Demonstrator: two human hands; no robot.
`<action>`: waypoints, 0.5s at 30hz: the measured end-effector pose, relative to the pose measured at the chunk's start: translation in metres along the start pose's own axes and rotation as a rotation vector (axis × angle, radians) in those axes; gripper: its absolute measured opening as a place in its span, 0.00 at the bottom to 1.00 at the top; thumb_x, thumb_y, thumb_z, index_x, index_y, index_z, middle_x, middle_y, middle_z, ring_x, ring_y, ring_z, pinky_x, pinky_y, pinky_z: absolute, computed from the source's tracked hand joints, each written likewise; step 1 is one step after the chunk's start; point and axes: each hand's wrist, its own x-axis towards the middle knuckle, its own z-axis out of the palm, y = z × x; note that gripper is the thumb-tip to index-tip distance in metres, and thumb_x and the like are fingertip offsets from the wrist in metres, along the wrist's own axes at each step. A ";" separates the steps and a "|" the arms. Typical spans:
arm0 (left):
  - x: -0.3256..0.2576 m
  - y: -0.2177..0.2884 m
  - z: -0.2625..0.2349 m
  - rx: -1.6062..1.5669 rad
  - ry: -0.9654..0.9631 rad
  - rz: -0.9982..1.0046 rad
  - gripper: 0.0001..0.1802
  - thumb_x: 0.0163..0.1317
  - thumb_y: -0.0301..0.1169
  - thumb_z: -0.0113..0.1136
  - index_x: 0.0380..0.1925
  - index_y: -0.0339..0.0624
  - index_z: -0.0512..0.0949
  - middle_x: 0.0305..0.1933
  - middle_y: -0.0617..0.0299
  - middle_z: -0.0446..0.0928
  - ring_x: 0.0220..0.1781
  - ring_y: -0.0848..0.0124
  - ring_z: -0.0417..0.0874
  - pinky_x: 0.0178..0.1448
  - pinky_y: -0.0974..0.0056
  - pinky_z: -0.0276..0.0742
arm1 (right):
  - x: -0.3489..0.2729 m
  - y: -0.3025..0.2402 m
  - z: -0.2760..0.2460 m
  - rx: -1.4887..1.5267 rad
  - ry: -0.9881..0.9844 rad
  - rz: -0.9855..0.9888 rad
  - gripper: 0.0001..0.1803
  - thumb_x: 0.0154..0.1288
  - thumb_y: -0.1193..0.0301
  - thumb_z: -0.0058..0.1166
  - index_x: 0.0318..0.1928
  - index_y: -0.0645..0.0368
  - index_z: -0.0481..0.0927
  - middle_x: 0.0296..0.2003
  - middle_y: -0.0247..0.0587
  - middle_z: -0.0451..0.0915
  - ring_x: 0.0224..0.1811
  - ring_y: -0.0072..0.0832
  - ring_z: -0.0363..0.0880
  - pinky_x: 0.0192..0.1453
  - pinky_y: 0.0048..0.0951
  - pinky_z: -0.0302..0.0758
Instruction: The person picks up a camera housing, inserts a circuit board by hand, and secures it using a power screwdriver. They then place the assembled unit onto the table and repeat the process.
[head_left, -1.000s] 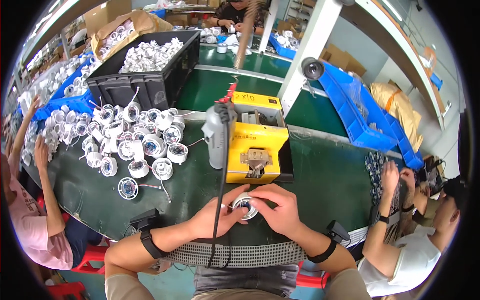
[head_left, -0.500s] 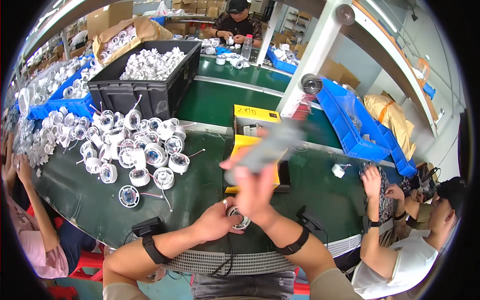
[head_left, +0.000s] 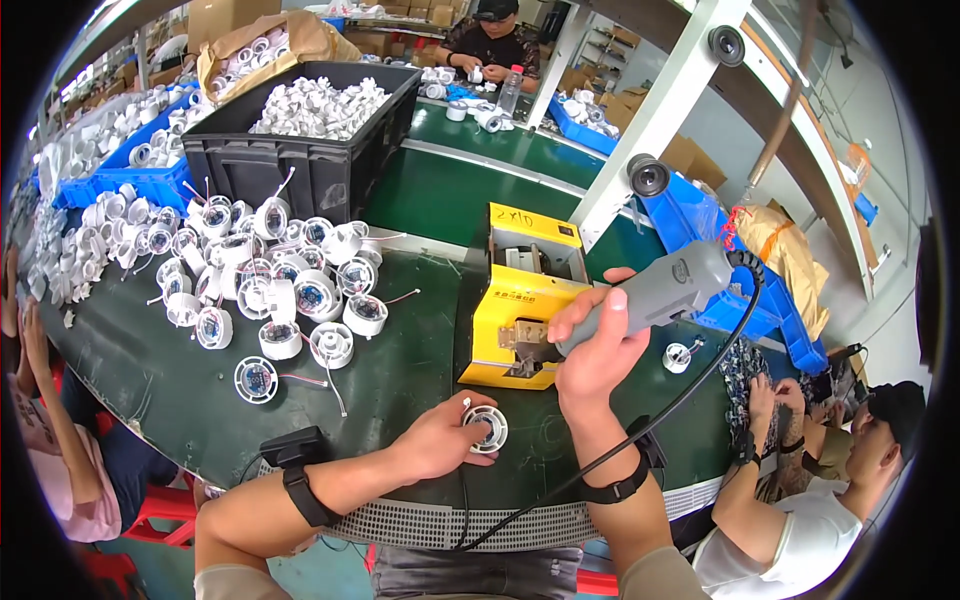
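My left hand (head_left: 440, 440) grips a round white housing (head_left: 487, 429) with an open ring face, low over the green bench. In my right hand (head_left: 600, 345) is a grey electric screwdriver (head_left: 665, 285), tilted with its corded end up and to the right. Its lower end points toward the yellow screw feeder (head_left: 500, 310), close to the metal outlet on the feeder's front. My fingers hide the screwdriver's tip, so whether it touches the feeder cannot be told. A black cord (head_left: 640, 435) runs from the screwdriver down across my right forearm.
White housings with circuit boards and wires (head_left: 290, 270) are heaped at left. Behind stands a black crate (head_left: 270, 165) of white parts. Blue bins (head_left: 690, 225) and a white post (head_left: 650, 120) rise at right. A single white part (head_left: 677, 357) lies near a co-worker's hands (head_left: 775, 395).
My right hand has swung right with the screwdriver, which was blurred by motion before and is sharp now. The view has shifted slightly. My left hand still holds the housing.
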 end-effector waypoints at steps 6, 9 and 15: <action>0.000 -0.002 -0.001 -0.032 0.000 0.012 0.19 0.70 0.26 0.44 0.60 0.33 0.63 0.48 0.54 0.74 0.44 0.63 0.83 0.51 0.61 0.84 | -0.002 0.004 -0.003 -0.029 -0.071 -0.010 0.15 0.71 0.63 0.42 0.45 0.65 0.63 0.18 0.39 0.68 0.14 0.24 0.67 0.18 0.27 0.67; 0.000 0.000 0.000 -0.032 -0.004 0.006 0.20 0.70 0.26 0.44 0.61 0.33 0.62 0.47 0.54 0.74 0.44 0.63 0.83 0.51 0.61 0.84 | -0.002 0.006 -0.008 -0.038 -0.077 -0.065 0.15 0.71 0.63 0.41 0.46 0.65 0.63 0.19 0.39 0.68 0.14 0.24 0.67 0.18 0.27 0.67; -0.002 0.003 -0.001 -0.006 -0.001 -0.007 0.20 0.71 0.26 0.43 0.61 0.33 0.62 0.48 0.54 0.74 0.44 0.64 0.83 0.52 0.62 0.83 | -0.003 0.004 -0.006 -0.022 -0.049 -0.064 0.16 0.71 0.62 0.42 0.47 0.64 0.62 0.20 0.39 0.68 0.15 0.24 0.66 0.19 0.28 0.68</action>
